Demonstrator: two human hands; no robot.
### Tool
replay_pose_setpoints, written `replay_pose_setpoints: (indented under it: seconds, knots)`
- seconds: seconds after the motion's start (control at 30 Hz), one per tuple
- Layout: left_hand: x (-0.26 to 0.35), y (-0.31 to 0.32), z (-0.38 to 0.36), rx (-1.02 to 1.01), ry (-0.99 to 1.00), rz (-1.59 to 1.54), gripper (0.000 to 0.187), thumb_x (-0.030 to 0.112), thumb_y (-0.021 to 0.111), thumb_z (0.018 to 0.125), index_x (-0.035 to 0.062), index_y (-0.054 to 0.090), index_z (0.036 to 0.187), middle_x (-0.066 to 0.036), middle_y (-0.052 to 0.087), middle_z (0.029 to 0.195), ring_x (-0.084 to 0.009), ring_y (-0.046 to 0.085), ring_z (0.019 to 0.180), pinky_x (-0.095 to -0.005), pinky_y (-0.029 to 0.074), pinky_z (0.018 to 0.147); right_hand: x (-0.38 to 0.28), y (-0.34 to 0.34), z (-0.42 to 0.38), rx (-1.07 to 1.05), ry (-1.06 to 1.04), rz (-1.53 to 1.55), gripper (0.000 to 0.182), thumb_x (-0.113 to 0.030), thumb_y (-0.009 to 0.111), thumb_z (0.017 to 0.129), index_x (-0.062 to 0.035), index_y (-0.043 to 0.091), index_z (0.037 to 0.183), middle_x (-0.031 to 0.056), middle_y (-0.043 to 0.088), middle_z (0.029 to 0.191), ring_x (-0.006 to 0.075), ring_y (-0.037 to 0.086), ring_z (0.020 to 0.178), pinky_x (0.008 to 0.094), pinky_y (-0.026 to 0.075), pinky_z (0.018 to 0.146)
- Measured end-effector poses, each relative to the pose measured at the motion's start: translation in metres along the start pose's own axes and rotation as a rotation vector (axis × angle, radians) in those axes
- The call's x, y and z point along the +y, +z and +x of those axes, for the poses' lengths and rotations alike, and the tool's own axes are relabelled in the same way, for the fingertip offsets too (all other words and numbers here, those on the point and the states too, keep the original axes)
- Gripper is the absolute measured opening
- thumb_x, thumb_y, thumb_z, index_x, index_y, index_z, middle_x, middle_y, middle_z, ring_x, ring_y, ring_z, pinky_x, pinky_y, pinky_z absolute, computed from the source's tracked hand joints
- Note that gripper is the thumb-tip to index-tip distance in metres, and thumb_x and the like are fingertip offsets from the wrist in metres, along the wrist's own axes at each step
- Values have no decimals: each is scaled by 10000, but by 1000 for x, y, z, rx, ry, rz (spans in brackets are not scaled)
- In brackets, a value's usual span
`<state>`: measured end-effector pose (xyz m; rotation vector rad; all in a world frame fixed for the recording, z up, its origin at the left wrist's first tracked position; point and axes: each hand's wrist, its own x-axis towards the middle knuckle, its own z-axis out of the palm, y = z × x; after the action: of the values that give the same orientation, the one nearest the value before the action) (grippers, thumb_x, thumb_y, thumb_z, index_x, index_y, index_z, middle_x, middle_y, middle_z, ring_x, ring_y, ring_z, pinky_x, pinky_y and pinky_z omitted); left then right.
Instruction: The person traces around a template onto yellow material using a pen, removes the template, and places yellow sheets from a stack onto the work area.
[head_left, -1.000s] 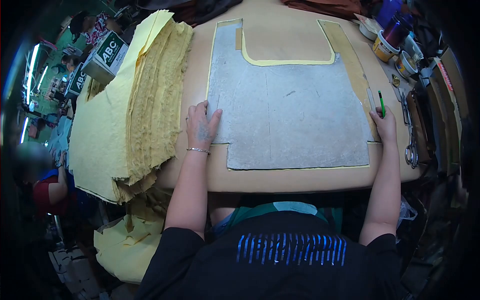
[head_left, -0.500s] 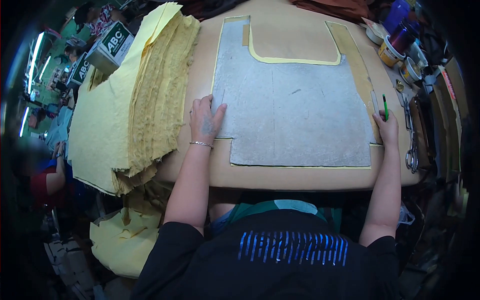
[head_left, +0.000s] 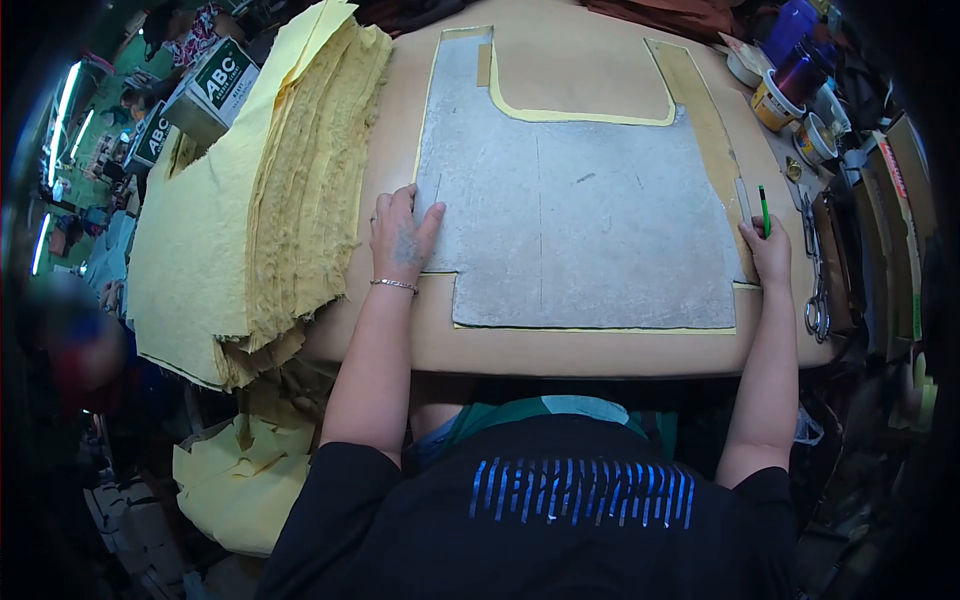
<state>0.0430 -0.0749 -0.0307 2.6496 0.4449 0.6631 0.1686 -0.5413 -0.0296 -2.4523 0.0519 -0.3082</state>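
Observation:
A large grey pattern piece [head_left: 590, 230] with a U-shaped cutout lies flat on the tan work surface. Yellow material [head_left: 640, 331] peeks out along several of its edges. My left hand [head_left: 402, 238] rests on the pattern's left edge, fingers laid out and thumb apart, holding nothing. At the opposite edge, my right hand [head_left: 769, 252] grips a green pencil [head_left: 765, 212] that points upward. Beside those fingers is a narrow grey strip [head_left: 742, 200] along the pattern's brown right border [head_left: 705, 140]. What the right fingertips press on is partly hidden.
A thick stack of yellow fibrous sheets [head_left: 200, 250] stands at the left, with ABC boxes [head_left: 222, 85] behind it. Scissors [head_left: 816, 290] lie on the right, near tubs [head_left: 775, 103] and a purple bottle [head_left: 803, 72]. More yellow material [head_left: 240, 490] hangs below left.
The whole view has shifted slightly. Both hands keep their places on the pattern's edges, and the pencil is still in my right hand.

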Motion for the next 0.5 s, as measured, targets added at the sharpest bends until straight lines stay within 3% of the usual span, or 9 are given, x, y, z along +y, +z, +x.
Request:
replay_pose_setpoints:
  seconds: [0.1,0.5]
  knots:
    - [1,-3,0,-83,-66,-27,436,319,599,716,32,507,1030,-141,477,926,-304,474,888,-383,385,781,1,-1,2,-14,-1,-6,309,-191,677,680,32,548,850,89,561,689,154,526,622,277,433,594]
    - [0,-1,1,-75,-56,-50,431,298,606,719,27,503,1038,-141,486,924,-297,489,862,-373,388,768,0,0,-1,-20,34,51,331,-189,687,659,30,548,865,99,571,704,164,543,640,277,446,621]
